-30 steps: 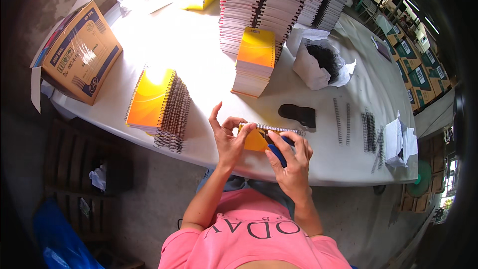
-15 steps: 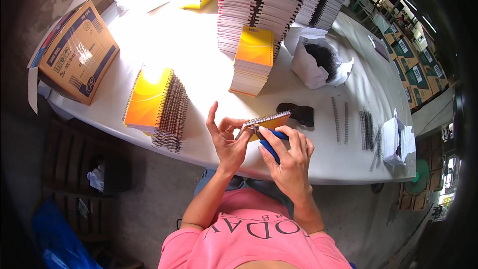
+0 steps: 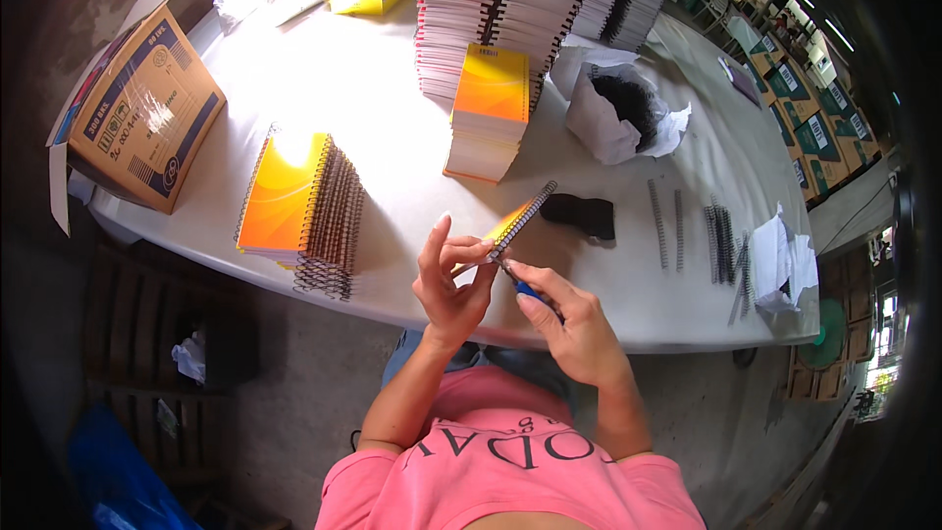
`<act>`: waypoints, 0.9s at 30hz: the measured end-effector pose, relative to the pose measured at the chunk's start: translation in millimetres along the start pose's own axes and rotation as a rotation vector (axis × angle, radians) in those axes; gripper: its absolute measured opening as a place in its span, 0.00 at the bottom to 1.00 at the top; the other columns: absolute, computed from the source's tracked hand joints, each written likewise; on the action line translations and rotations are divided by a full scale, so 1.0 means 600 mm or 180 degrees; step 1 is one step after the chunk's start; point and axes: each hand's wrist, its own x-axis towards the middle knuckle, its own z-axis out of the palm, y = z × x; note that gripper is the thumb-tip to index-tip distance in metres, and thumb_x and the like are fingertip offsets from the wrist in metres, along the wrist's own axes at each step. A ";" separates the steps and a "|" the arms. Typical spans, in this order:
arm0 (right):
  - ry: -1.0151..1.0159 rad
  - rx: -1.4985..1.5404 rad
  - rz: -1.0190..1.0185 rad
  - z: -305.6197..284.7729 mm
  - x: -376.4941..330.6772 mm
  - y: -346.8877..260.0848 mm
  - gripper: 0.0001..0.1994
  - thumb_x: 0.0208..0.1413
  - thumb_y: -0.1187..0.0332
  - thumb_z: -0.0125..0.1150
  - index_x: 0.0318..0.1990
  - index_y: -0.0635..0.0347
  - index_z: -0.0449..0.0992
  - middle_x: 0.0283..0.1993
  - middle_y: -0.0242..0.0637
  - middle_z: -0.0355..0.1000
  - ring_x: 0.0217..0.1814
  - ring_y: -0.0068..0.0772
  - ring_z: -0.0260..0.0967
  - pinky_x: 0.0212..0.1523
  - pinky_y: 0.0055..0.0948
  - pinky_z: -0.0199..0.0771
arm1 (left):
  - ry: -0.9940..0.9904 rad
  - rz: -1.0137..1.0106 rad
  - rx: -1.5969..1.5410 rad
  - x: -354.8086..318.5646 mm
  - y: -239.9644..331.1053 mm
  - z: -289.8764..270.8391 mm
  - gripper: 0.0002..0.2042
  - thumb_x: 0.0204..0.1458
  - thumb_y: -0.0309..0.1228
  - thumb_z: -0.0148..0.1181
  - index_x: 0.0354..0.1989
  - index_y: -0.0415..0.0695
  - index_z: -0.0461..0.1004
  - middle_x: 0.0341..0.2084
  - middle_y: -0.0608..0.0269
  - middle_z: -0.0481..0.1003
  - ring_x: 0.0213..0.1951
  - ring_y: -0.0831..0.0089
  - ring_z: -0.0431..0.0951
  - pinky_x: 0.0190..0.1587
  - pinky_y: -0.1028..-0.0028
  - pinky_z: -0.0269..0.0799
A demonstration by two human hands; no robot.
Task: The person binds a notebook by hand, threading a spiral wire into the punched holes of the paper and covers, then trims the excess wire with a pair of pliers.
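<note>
My left hand (image 3: pixel 454 283) is closed on a small yellow spiral notebook (image 3: pixel 506 222) above the table's front edge. Its wire-bound spine slants up and to the right. My right hand (image 3: pixel 574 319) grips blue-handled pliers (image 3: pixel 528 291), their jaws at the lower end of the spine; the fingers partly hide the handles. Just beyond the notebook lies a black object (image 3: pixel 581 216) that I cannot make out. To the left is a stack of yellow-orange spiral notebooks (image 3: pixel 285 191). A taller pile of yellow-covered booklets (image 3: pixel 491 88) stands ahead.
Tall stacks of black-coil books (image 3: pixel 456 34) rise at the back. Loose wire coils (image 3: pixel 723 245) lie at the right, near a white paper packet (image 3: pixel 782 265). A white bag of black coils (image 3: pixel 628 113) sits behind them. An opened cardboard box (image 3: pixel 147 118) occupies the left edge.
The notebook has turned so that its spine slopes more steeply. My right hand and the pliers have shifted slightly down toward the spine's lower end. The view has moved a little.
</note>
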 end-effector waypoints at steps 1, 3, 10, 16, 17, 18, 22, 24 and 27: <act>-0.0449 0.0900 0.0475 -0.007 -0.001 0.001 0.18 0.62 0.59 0.51 0.58 0.50 0.67 0.39 0.32 0.68 0.34 0.24 0.69 0.32 0.25 0.69 | -0.0051 0.0188 0.0090 -0.002 -0.001 -0.002 0.43 0.39 0.08 0.62 0.65 0.38 0.46 0.31 0.57 0.74 0.38 0.70 0.75 0.41 0.73 0.78; -0.0688 0.2100 0.0447 -0.003 0.002 0.026 0.19 0.64 0.60 0.47 0.59 0.56 0.64 0.40 0.33 0.68 0.36 0.20 0.69 0.33 0.20 0.70 | -0.0047 0.0259 0.0125 -0.001 -0.002 0.001 0.43 0.39 0.07 0.61 0.65 0.38 0.45 0.33 0.56 0.74 0.37 0.69 0.75 0.39 0.73 0.79; 0.1038 -0.2257 0.0475 -0.014 -0.017 0.114 0.20 0.60 0.55 0.51 0.57 0.50 0.67 0.54 0.41 0.65 0.58 0.46 0.61 0.57 0.44 0.59 | 0.0887 -0.0834 -0.0666 0.035 0.026 -0.013 0.44 0.45 0.13 0.63 0.68 0.46 0.42 0.34 0.58 0.74 0.39 0.74 0.75 0.41 0.77 0.72; 0.1457 -0.2105 -0.0308 -0.009 0.013 0.127 0.31 0.56 0.49 0.55 0.64 0.50 0.59 0.64 0.46 0.55 0.69 0.52 0.47 0.67 0.45 0.44 | 0.1079 -0.1244 -0.1334 0.049 0.066 -0.040 0.37 0.55 0.24 0.58 0.68 0.46 0.41 0.39 0.54 0.76 0.43 0.72 0.76 0.49 0.75 0.69; 0.1273 -0.1290 -0.0742 0.001 0.032 0.094 0.32 0.55 0.49 0.56 0.65 0.50 0.57 0.65 0.46 0.54 0.69 0.52 0.47 0.68 0.45 0.44 | 0.1081 -0.1144 -0.1324 0.050 0.077 -0.044 0.36 0.55 0.23 0.57 0.68 0.46 0.42 0.39 0.54 0.75 0.44 0.72 0.76 0.50 0.75 0.69; 0.0937 -0.0391 -0.0969 0.012 0.050 0.074 0.36 0.53 0.54 0.61 0.67 0.55 0.53 0.67 0.46 0.51 0.70 0.49 0.46 0.68 0.44 0.45 | 0.1066 -0.1033 -0.1317 0.051 0.088 -0.049 0.35 0.55 0.23 0.57 0.68 0.46 0.42 0.40 0.54 0.75 0.45 0.72 0.75 0.50 0.75 0.68; 0.0568 0.2796 -0.1265 0.059 0.125 -0.001 0.28 0.50 0.75 0.66 0.58 0.62 0.62 0.50 0.40 0.68 0.48 0.28 0.71 0.48 0.26 0.76 | 0.1243 -0.0275 -0.0854 0.072 0.133 -0.102 0.29 0.54 0.20 0.56 0.62 0.44 0.51 0.40 0.53 0.74 0.45 0.71 0.75 0.52 0.73 0.68; 0.0352 0.2601 -0.1521 0.071 0.170 -0.061 0.26 0.49 0.76 0.66 0.56 0.64 0.64 0.49 0.40 0.68 0.45 0.28 0.72 0.44 0.25 0.78 | 0.1435 0.0145 -0.0403 0.092 0.151 -0.139 0.26 0.52 0.19 0.59 0.58 0.43 0.56 0.40 0.54 0.74 0.45 0.71 0.75 0.52 0.72 0.68; 0.0167 0.2282 -0.1531 0.098 0.236 -0.151 0.21 0.48 0.75 0.67 0.51 0.65 0.70 0.45 0.40 0.70 0.44 0.27 0.73 0.40 0.23 0.79 | 0.1476 0.0374 0.0520 0.130 0.150 -0.203 0.24 0.50 0.17 0.60 0.55 0.43 0.60 0.38 0.53 0.74 0.43 0.70 0.76 0.49 0.73 0.71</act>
